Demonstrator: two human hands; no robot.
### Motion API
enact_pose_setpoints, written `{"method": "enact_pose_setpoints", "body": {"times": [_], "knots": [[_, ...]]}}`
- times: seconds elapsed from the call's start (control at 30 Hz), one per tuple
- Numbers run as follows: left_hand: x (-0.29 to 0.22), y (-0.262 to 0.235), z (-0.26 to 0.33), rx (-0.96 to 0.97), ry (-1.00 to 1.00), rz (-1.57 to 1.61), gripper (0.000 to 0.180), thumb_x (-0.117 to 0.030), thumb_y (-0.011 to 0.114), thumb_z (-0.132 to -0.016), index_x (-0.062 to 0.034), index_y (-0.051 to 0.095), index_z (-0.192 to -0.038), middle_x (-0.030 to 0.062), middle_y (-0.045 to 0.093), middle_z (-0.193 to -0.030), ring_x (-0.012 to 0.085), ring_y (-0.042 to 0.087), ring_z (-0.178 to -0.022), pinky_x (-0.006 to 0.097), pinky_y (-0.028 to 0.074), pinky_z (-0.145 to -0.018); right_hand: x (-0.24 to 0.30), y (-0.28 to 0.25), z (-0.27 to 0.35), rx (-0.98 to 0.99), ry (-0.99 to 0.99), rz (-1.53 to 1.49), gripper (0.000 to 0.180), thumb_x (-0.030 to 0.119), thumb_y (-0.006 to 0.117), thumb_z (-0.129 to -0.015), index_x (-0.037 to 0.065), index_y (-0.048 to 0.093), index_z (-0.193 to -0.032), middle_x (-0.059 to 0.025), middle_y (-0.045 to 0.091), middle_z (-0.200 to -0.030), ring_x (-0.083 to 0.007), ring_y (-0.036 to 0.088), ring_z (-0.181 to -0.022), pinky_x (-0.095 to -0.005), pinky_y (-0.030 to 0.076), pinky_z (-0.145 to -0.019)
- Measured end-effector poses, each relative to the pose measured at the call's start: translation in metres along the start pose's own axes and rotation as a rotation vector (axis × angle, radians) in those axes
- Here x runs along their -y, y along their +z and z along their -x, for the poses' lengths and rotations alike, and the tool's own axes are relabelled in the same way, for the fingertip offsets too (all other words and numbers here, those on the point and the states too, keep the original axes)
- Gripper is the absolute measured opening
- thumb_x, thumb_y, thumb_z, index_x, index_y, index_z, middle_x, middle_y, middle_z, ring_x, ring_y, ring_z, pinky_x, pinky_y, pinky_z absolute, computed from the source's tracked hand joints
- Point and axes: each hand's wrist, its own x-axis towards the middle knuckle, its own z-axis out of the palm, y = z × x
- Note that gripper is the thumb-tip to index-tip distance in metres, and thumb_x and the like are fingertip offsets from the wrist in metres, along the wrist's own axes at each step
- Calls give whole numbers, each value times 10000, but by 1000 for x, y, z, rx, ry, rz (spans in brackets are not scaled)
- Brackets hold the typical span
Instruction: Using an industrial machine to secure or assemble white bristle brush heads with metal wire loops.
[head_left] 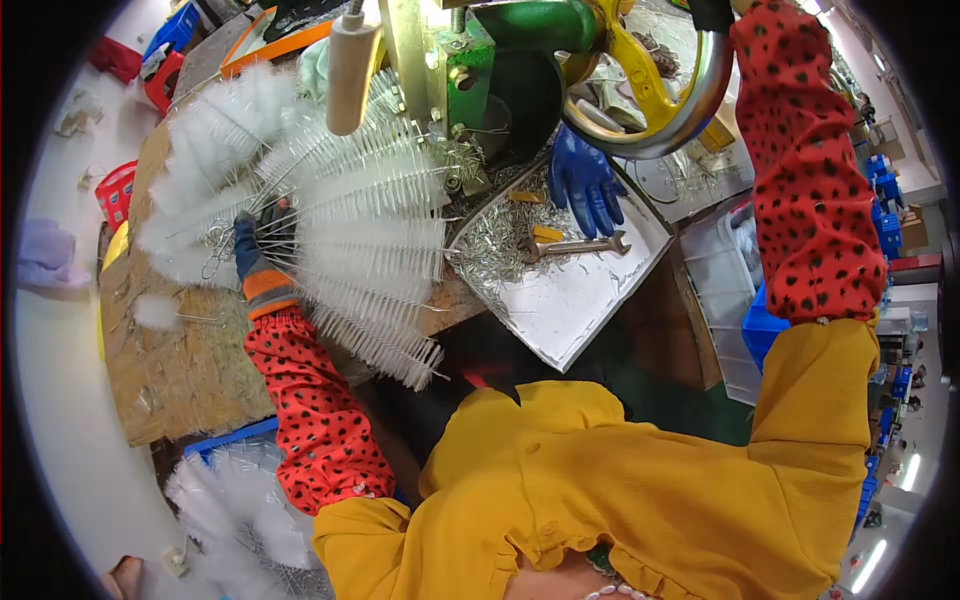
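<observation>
My left hand (262,245), in a dark glove with an orange cuff, grips a fanned bundle of white bottle brushes (370,240) by their wire stems above the bench. My right arm, in a red spotted sleeve, reaches up to the picture's top. There my right hand (711,12), dark-gloved and partly cut off, holds the rim of a chrome handwheel (700,100) with yellow spokes on a green machine (520,60). A pale wooden handle (352,70) hangs above the brushes.
Below the machine a metal tray (590,310) holds wire offcuts, a wrench (575,245) and a blue glove (585,180). A worn wooden board (180,350) lies at left. A blue crate of brushes (240,500) and a red basket (115,190) stand nearby.
</observation>
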Motion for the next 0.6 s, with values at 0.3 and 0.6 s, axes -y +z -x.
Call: {"method": "enact_pose_setpoints", "body": {"times": [0.3,0.6], "knots": [[4,28,5,-145,34,-86,436,-253,464,-832,79,420,-1112,217,491,-1085,304,520,-959,383,439,-852,-49,66,120,-584,-45,-321,200,193,534,-796,16,450,-838,-22,518,-615,-99,518,-538,-218,412,-490],[8,20,20,296,-31,-433,396,-232,619,-742,-6,491,-1042,174,528,-1055,285,554,-893,366,466,-778,-64,61,125,-403,4,-502,405,167,578,-753,-23,356,-1033,-136,562,-773,-194,583,-603,-262,450,-567]]}}
